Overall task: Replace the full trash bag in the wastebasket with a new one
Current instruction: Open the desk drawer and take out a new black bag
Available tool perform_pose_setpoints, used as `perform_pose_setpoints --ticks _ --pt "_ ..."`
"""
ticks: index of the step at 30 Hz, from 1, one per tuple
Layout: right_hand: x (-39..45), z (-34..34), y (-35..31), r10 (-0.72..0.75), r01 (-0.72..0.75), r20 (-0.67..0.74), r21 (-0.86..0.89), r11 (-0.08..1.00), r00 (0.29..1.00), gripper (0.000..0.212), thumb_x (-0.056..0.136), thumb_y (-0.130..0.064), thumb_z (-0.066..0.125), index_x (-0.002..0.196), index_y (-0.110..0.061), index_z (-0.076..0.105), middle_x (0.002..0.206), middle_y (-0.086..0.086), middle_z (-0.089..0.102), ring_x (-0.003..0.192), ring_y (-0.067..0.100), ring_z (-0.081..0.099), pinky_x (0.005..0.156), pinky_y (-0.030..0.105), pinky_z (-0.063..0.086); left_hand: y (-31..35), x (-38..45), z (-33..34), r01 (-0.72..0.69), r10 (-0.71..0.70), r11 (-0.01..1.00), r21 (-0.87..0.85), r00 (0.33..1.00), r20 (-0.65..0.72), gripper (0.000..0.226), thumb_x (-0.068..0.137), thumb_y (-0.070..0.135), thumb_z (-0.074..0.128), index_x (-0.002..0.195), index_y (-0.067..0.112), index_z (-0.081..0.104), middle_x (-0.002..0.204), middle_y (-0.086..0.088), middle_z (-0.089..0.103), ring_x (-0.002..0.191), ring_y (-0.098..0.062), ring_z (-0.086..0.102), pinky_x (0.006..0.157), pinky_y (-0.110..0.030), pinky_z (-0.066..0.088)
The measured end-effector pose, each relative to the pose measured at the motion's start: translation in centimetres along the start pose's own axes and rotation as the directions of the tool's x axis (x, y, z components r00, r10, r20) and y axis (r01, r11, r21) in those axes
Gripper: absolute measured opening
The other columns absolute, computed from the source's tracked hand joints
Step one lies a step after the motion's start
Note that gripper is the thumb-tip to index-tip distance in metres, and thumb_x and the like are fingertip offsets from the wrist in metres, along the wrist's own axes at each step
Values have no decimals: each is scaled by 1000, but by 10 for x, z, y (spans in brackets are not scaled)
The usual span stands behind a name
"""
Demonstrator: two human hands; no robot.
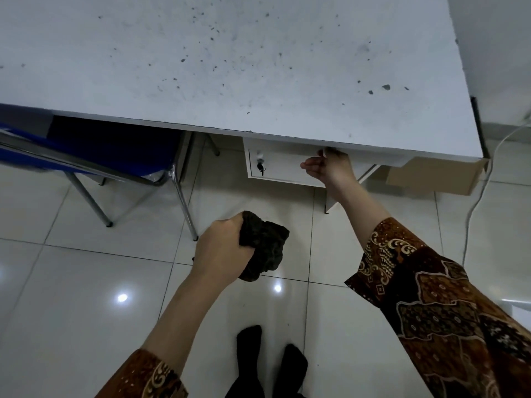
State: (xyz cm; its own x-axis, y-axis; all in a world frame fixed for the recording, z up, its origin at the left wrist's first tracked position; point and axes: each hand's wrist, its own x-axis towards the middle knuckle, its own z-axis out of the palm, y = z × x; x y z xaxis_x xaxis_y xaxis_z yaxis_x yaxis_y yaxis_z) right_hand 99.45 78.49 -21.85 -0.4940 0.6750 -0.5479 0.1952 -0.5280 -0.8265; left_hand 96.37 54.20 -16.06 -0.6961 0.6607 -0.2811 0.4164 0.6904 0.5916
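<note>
My left hand (222, 248) is closed around a crumpled black trash bag (265, 245), held over the tiled floor in front of the desk. My right hand (330, 168) reaches under the front edge of the white desk (230, 67) and grips the top of a white drawer (275, 168), its fingers partly hidden by the desk edge. A small key hangs in the drawer's lock (261, 165) at the drawer's left. No wastebasket is in view.
A blue chair (86, 150) with metal legs stands under the desk at the left. A brown cardboard box (434, 176) sits under the desk at the right, and a white cable (477, 202) hangs beside it. My feet in black socks (270, 360) stand on glossy tiles.
</note>
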Motion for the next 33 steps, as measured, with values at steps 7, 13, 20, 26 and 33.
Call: perform_pose_setpoints --ticks 7,13,20,26,33 --pt "7 0 -7 23 -23 -11 5 1000 1000 21 99 -10 25 97 -6 46 71 8 58 66 18 65 65 24 49 1 0 -10 -25 24 999 -20 998 -51 23 79 8 54 71 28 48 56 9 48 52 -11 48 50 -23 40" --pt "-46 -17 10 -47 44 -7 -202 978 999 28 101 -19 34 123 -8 46 82 5 62 70 18 63 67 24 50 2 -13 -20 -59 50 993 -97 994 -98 29 77 0 55 68 28 49 55 9 50 53 -7 48 49 -25 41" --pt "-185 -36 8 -259 406 314 -648 645 913 44 90 -23 56 133 -25 46 126 -4 53 115 9 49 96 26 39 22 -77 -67 -87 64 973 -212 992 -113 5 84 5 59 85 6 64 66 -5 62 64 -20 61 60 -36 53" --pt "-262 10 -1 -183 671 647 -697 253 740 75 82 -39 66 146 -33 26 154 -5 22 142 13 14 116 33 16 9 -152 -130 -42 -31 936 -349 979 -202 6 86 5 61 87 1 65 76 -13 67 74 -23 64 67 -36 54" --pt "-312 124 16 -205 801 775 -571 177 598 46 84 -29 62 128 -27 51 132 -6 50 127 13 40 108 40 35 -65 -219 -212 62 -259 890 -451 883 -390 4 83 3 62 85 1 65 79 -16 68 76 -24 63 65 -22 50"
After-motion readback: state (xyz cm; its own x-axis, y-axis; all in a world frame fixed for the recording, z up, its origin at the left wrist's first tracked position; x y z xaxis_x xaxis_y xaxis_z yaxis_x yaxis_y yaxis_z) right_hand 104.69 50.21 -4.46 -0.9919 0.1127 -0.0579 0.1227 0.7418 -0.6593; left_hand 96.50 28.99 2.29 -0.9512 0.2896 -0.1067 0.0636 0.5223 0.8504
